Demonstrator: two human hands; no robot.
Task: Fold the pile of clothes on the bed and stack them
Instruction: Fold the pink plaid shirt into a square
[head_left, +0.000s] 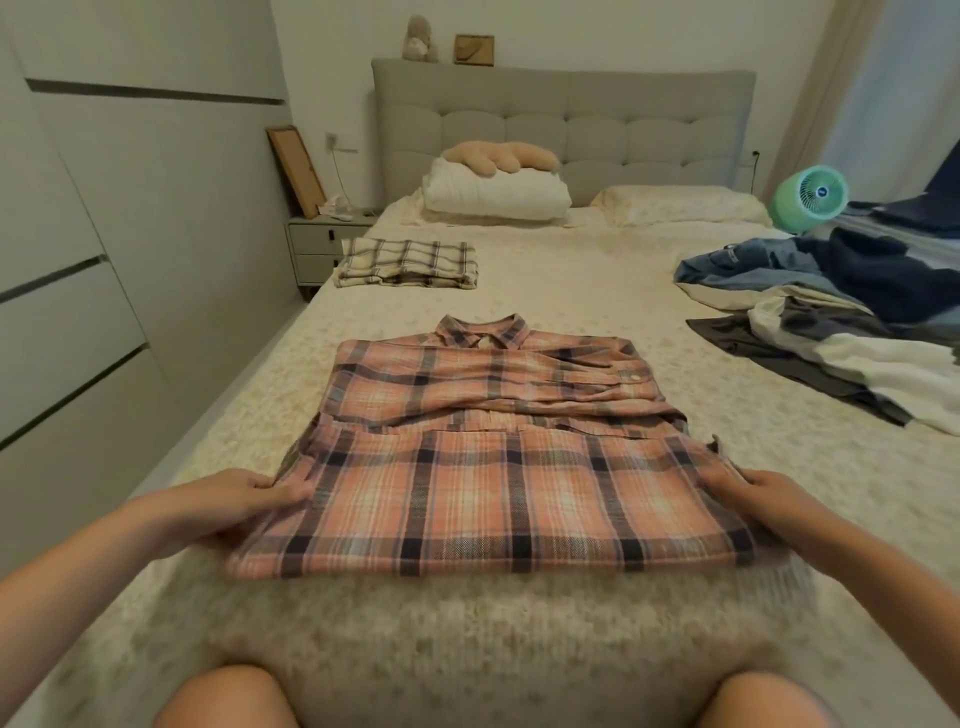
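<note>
Both hands, left hand (244, 501) and right hand (753, 496), grip the plaid shirt's (483, 457) near corners.

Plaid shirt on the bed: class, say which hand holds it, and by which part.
Both: the left hand and right hand each grip a side edge of the pink plaid shirt near its hem.

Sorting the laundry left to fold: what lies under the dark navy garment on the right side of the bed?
Under the dark navy garment show blue denim, white cloth and a grey piece, all on the bed cover. How many more pieces it covers cannot be seen.
</note>
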